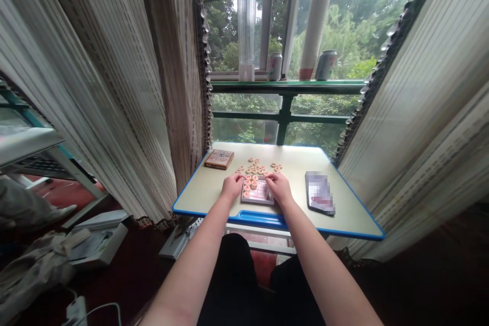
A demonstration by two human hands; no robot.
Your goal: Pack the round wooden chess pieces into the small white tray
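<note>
A shallow white box [258, 201] lies on the table with several round xiangqi pieces [247, 183] in its left part, marked in red. The pinkish bottom shows in its right part. My left hand [232, 187] has its fingers closed at the box's far left edge. At the far right corner, my right hand [278, 187] reaches over the rim with its fingertips pinched together; what they hold, if anything, is too small to make out. Beyond the box, loose xiangqi pieces [255, 169] are scattered, and a smaller group [276, 166] lies farther right.
The cream table [202, 186] has a blue rim and a blue pen groove [260, 217] at its front. A brown box [219, 159] sits back left, a phone-like dark slab [320, 193] at right. Cans [326, 64] and stacked cups [314, 35] stand on the sill.
</note>
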